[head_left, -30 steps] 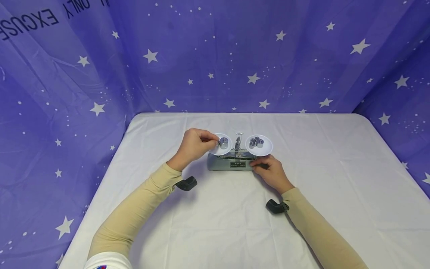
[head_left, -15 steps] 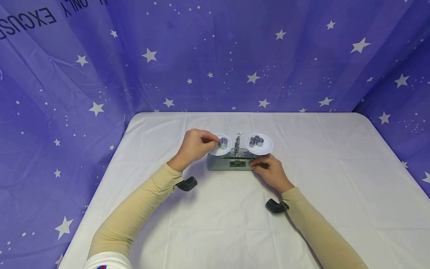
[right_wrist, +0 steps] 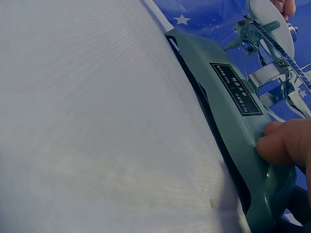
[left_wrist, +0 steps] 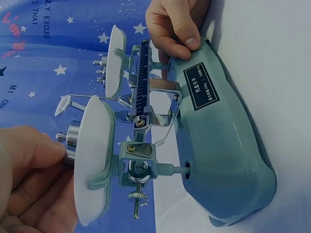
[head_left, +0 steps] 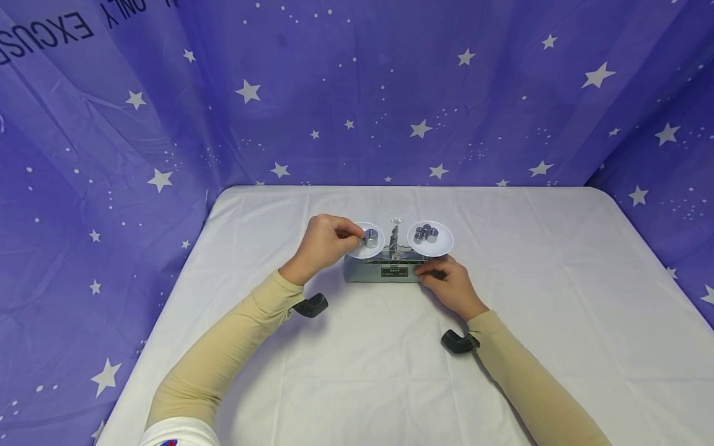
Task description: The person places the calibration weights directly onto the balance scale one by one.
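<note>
A green balance scale [head_left: 368, 271] with two white pans stands on the table. At the left pan [head_left: 365, 251], my left hand [head_left: 328, 240] pinches a small shiny metal weight [left_wrist: 70, 156] between thumb and fingers. Right beside it on that pan is a larger knobbed cylinder weight [head_left: 370, 239]. My right hand [head_left: 453, 286] grips the right end of the scale's base [right_wrist: 233, 126], thumb on the front face; its other fingers are partly hidden behind. Several small metal weights [head_left: 426, 233] sit grouped on the right pan [head_left: 444, 245].
The table has a white cloth [head_left: 368, 365]. Blue star-printed curtains [head_left: 357, 93] hang behind it and on both sides. A black curved mount [head_left: 311, 305] sticks out at the left wrist, and a similar black mount [head_left: 460, 342] at the right.
</note>
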A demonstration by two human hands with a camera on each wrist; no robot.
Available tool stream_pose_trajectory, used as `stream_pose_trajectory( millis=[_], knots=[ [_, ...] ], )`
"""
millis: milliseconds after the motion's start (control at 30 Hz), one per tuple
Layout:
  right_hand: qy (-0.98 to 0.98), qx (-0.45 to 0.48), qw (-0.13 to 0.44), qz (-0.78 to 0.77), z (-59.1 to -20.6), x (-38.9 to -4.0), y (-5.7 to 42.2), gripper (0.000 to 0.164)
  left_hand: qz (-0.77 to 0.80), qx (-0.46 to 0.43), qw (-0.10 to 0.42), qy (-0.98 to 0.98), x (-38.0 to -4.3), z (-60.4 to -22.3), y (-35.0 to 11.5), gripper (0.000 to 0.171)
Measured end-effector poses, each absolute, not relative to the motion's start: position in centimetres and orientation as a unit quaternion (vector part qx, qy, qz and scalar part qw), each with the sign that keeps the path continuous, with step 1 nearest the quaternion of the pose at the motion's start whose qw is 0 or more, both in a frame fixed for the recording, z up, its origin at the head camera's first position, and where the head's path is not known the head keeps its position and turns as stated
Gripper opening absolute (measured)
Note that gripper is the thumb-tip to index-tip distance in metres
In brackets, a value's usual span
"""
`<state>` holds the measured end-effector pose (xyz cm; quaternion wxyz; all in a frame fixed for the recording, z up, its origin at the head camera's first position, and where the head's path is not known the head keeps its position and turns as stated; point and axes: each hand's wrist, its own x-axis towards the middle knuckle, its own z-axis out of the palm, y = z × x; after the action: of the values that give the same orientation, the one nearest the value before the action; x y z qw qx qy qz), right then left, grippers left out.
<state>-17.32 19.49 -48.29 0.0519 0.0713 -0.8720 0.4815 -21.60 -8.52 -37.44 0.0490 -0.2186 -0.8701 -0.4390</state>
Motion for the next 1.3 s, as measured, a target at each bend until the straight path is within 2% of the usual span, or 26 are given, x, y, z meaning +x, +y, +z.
stream_pose_trajectory(
  millis=[600,1300],
  knots=[
    [-0.869,0.073,0.05,0.487,-48.3,-17.3,19.4,0.014,-0.454,-0.22,0.044,-0.862,-21.6,-37.5,-8.7,0.016],
    [-0.867,0.083,0.057,0.487,-48.4,-17.4,19.5,0.015,-0.461,-0.199,0.071,-0.862,-21.3,-37.0,-10.2,0.017]
  ],
)
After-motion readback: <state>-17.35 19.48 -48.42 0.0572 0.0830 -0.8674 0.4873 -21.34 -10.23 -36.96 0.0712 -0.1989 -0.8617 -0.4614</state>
